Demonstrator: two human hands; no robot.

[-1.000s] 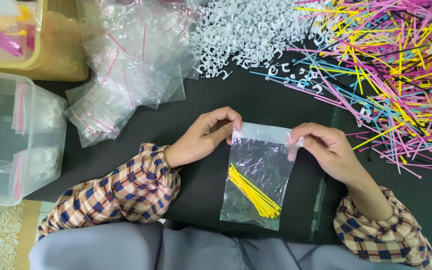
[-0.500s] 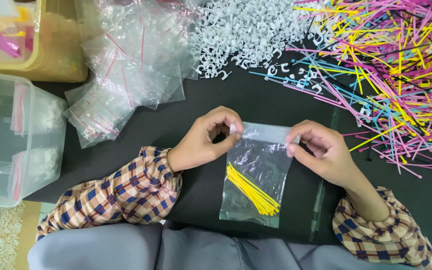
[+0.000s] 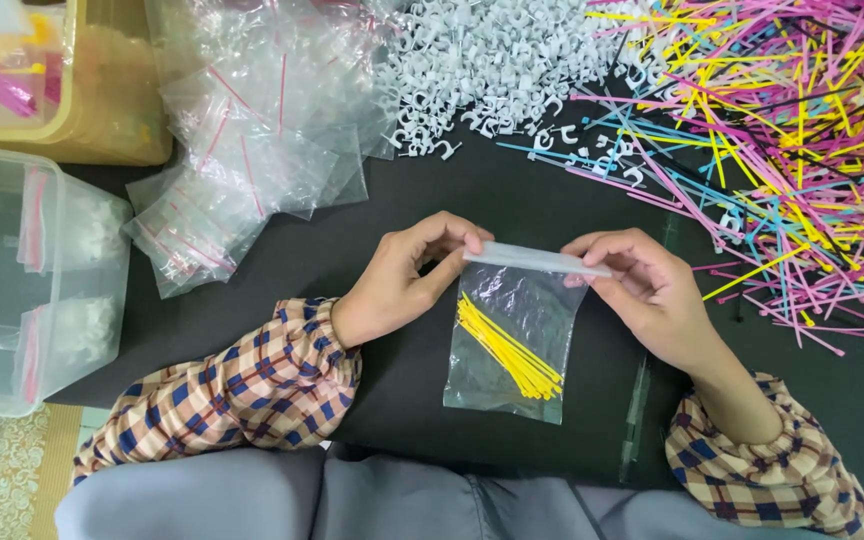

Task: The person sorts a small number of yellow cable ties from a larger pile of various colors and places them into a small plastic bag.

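Fingers, left: we see the left hand (image 3: 402, 280) pinching the top left corner of a clear zip bag (image 3: 517, 340), thumb and fingertips (image 3: 474, 241) closed on its seal strip.
Fingers, right: we see the right hand (image 3: 652, 295) closed on the top right end of the same strip, thumb beneath, fingers curled over it.
Bag: we find it hanging between the two hands, over the black table (image 3: 512, 190), its mouth edge stretched nearly level, slightly lower at the right.
Contents: we note a bundle of yellow cable ties (image 3: 509, 347) lying slantwise inside the bag, running down toward its lower right.
Sleeves: we see plaid cuffs (image 3: 252, 385) on both forearms, resting at the near table edge.
Behind the hands: we observe a heap of white cable clips (image 3: 492, 60) at the top centre.
Right: we see a spread of loose cable ties (image 3: 802, 130), pink, yellow and blue.
Left: we see a pile of empty zip bags (image 3: 242, 130), a clear plastic tub (image 3: 32, 280) and a yellow tray (image 3: 82, 110) beyond it.
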